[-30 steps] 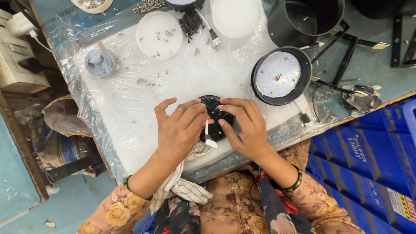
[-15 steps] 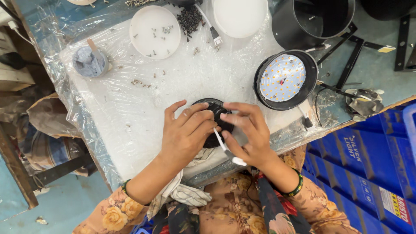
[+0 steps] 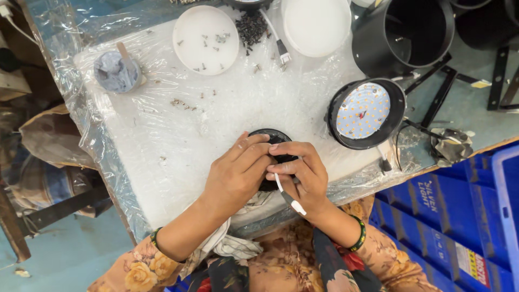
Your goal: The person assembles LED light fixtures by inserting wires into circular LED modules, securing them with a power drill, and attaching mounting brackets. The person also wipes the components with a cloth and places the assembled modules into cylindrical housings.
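Your left hand [image 3: 233, 176] and right hand [image 3: 300, 174] are curling their fingers tight around the small round black plastic part [image 3: 274, 139]. A thin white wire [image 3: 286, 193] is poking out under your right hand. The round black lamp with yellow dots [image 3: 365, 112] is sitting near the part.

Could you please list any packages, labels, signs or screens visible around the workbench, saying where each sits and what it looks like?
Blue crates: lower right beside the bench, stacked plastic bins with pale lettering on their sides.
Sticker: on the side of a lower blue crate, a rectangular white label with a red part.
Yellow tag: right of the bench, small and flat, at the end of a black bracket.
No screens or signs show.
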